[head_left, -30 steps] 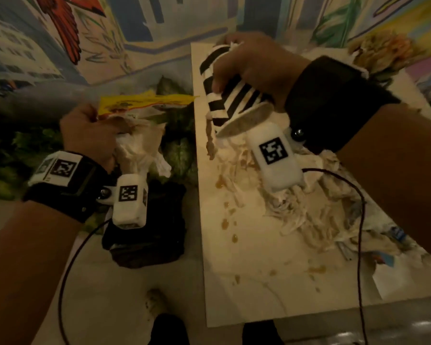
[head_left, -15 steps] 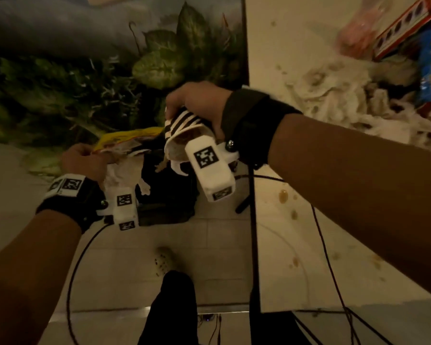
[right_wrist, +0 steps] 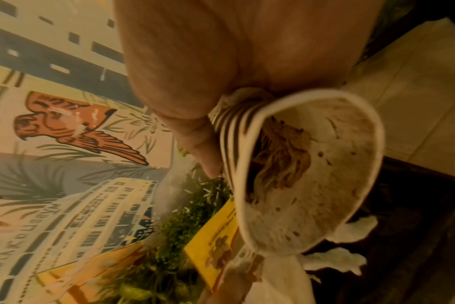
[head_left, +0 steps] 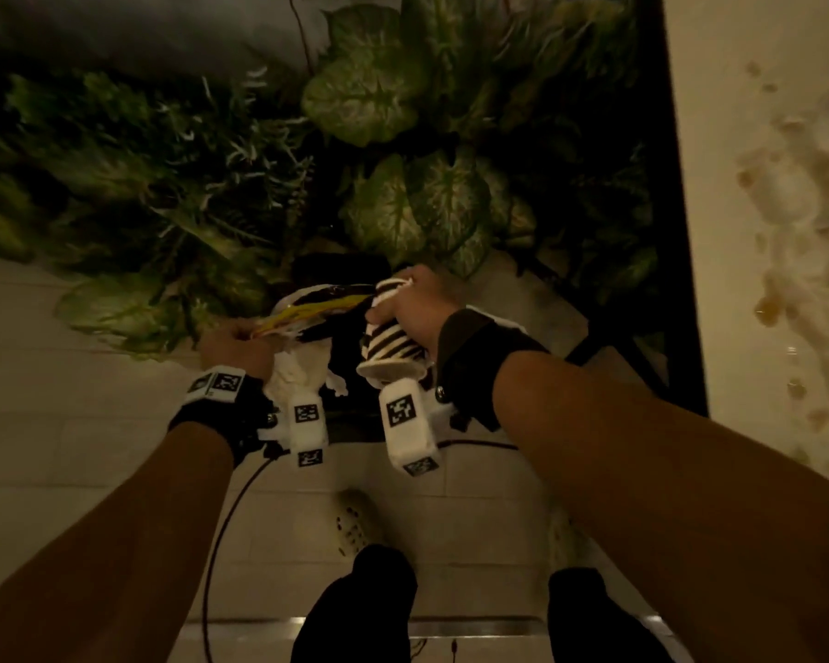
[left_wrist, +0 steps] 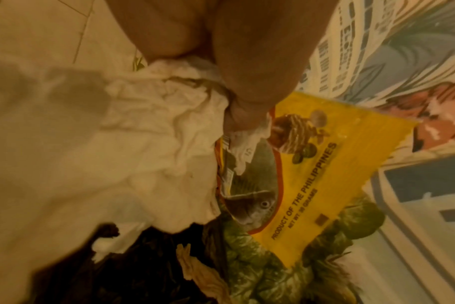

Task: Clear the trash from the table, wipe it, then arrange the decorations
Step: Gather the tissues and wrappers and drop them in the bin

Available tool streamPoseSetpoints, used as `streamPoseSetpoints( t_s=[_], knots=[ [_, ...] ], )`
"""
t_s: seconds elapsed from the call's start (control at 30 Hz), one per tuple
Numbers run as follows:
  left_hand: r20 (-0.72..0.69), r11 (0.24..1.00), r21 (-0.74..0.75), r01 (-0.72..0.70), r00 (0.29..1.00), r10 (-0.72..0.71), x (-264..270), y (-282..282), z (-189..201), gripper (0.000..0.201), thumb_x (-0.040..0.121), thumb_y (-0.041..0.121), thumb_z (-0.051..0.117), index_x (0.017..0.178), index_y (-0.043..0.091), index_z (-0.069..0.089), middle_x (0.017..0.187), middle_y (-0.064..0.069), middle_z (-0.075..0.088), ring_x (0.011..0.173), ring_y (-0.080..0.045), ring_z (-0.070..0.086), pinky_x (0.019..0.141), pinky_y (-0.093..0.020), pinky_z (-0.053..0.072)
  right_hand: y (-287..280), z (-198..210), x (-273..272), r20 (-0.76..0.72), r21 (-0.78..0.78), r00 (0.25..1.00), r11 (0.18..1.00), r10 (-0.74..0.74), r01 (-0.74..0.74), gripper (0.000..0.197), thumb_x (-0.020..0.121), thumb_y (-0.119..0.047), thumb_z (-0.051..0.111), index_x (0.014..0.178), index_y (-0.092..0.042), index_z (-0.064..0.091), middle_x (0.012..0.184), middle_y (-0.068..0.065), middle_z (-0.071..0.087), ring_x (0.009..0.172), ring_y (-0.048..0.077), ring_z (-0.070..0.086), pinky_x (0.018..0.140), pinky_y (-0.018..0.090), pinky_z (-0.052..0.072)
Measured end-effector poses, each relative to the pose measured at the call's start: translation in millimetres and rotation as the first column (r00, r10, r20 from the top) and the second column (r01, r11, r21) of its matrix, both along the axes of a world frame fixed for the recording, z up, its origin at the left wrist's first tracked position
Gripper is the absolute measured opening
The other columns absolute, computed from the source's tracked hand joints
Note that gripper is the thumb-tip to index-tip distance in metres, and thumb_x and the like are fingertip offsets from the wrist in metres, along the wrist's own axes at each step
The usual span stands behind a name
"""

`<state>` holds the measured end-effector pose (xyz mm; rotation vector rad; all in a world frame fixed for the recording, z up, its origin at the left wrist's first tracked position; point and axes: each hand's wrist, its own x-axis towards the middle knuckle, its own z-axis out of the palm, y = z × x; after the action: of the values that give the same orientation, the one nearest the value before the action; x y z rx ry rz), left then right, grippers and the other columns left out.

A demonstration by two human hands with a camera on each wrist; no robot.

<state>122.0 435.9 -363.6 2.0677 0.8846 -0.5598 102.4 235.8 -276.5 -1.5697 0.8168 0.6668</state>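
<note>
Trash phase underway: yellow snack wrapper [left_wrist: 312, 181] w/ tissues [head_left: 302, 370] pinched by left hand [head_left: 233, 346]; striped paper cup [head_left: 391, 344] gripped by right hand [head_left: 415, 303], held over black bin bag [head_left: 350, 337]. Table [head_left: 738, 136] unwiped, stained; wiping, decorations judged pending.

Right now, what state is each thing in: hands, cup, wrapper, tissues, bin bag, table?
Left hand: grips yellow wrapper and crumpled tissues.
Right hand: grips striped cup.
Striped cup: tipped sideways, squashed, stained inside.
Black bin bag: open below both hands.
Table: stained with brown drips.

Black wrist straps [head_left: 470, 361], white marker-tagged camera modules [head_left: 408, 423], black cables [head_left: 221, 533], perforated white shoe [head_left: 355, 521].
</note>
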Motion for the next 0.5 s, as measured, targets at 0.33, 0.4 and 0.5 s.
streamPoseSetpoints(
  t_s=[0.33,0.4,0.5],
  knots=[
    [-0.026,0.977,-0.06,0.203,0.978,-0.205,6,-19,-102,0.021,0.086,0.021,0.065,0.103,0.009,0.061,0.101,-0.012,0.061,0.096,-0.031,0.058,0.073,-0.03,0.042,10,-115,-9,0.017,-0.1,0.999,0.994,-0.048,0.049,0.056,0.073,-0.022,0.079,0.117,-0.018,0.045,0.125,0.007,0.053,0.113,0.028,0.054,0.099,0.041,0.046],
    [-0.048,0.957,-0.133,0.256,0.963,-0.265,3,-16,-114,0.039,0.085,0.021,0.067,0.121,0.011,0.058,0.11,-0.007,0.06,0.104,-0.027,0.057,0.079,-0.03,0.044,12,-129,-11,0.017,-0.088,0.998,0.994,-0.061,0.062,0.05,0.074,-0.022,0.079,0.11,-0.022,0.044,0.122,0.006,0.054,0.111,0.027,0.055,0.098,0.042,0.047],
    [-0.075,0.948,-0.167,0.27,0.956,-0.285,-4,-1,-124,0.044,0.082,0.013,0.069,0.124,0.017,0.055,0.117,0.0,0.056,0.108,-0.025,0.055,0.09,-0.04,0.051,17,-144,-10,0.044,-0.081,0.997,0.995,-0.059,0.062,0.047,0.076,-0.021,0.076,0.111,-0.022,0.045,0.12,0.006,0.055,0.108,0.026,0.056,0.093,0.038,0.049]
  ],
)
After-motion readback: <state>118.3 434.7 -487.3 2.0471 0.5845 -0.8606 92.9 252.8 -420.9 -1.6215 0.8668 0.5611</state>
